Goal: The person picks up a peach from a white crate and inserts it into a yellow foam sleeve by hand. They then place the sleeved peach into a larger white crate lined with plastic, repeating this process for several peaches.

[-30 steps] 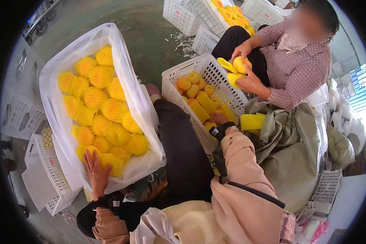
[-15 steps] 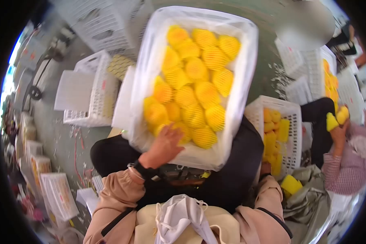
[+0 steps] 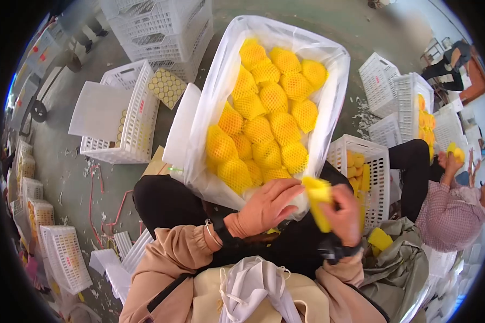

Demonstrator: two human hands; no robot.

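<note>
A white plastic-lined crate [image 3: 334,70] in front of me holds several fruits [image 3: 274,97] wrapped in yellow foam nets. My right hand [image 3: 344,214] is closed around a yellow foam net [image 3: 318,202], above the crate's near right corner and partly blurred. Beside it, my left hand [image 3: 270,207] reaches toward the net's upper end with its fingers spread and nothing visible in them. Whether the left fingertips touch the net is hard to tell.
To the right stands a white basket [image 3: 385,183] with yellow-netted items; a yellow bundle [image 3: 380,239] lies on grey cloth. A co-worker [image 3: 450,215] sits beyond. At left are an open crate [image 3: 140,116], stacked crates [image 3: 159,32] and red string on the floor.
My left hand has moved right from the fruits to the crate's near edge. My right hand has come up from the right basket with a yellow foam net.
</note>
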